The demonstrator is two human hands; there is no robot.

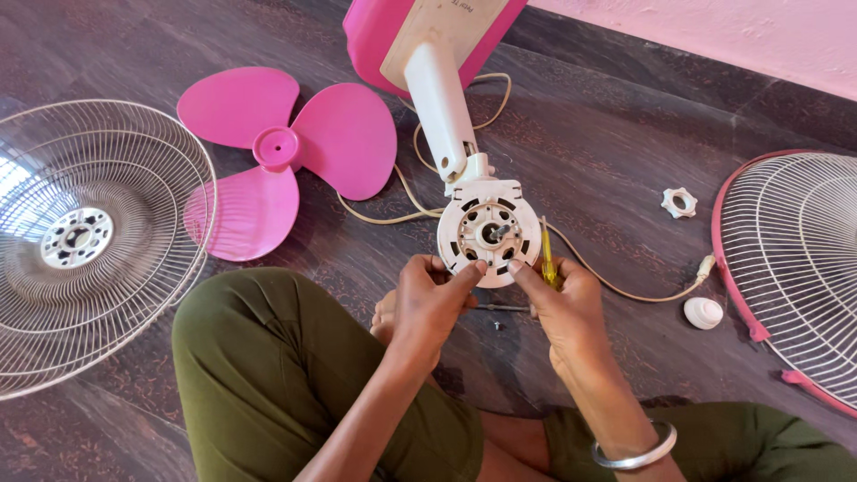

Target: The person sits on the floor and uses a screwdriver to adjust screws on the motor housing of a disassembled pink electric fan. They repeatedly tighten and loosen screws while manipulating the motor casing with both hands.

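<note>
From the head view, you sit cross-legged on the dark floor [625, 134], knees in olive trousers at the near edge. Your left hand [427, 299] and right hand [561, 299] meet at the near rim of the white round motor housing [488, 230], which lies face up near the middle of the floor with its short shaft showing in the centre. Your left grip pinches the housing's lower rim, thumb and forefinger closed on it. Your right grip is curled shut around a yellow-handled screwdriver [546, 259], its forefinger also touching the rim; a metal bangle [636, 453] circles that wrist.

The housing joins a white neck [439, 103] that runs toward the far edge, to a pink fan base [375, 36]. A cream cord [616, 284] loops from behind the neck, passes under the housing and trails right to a small plug end.

Left of the housing lies a pink three-blade fan blade [286, 152], flat on the floor, its lower blade just under the rim of a wire grille [116, 268] at the left edge. At the right edge lies a second grille with a pink rim [794, 259]. Between it and the housing sit a white notched nut [678, 202] and, nearer you, a white round cap [703, 312]. A small screw [496, 326] lies on the floor between your hands, just beside a thin dark metal rod [500, 308].
</note>
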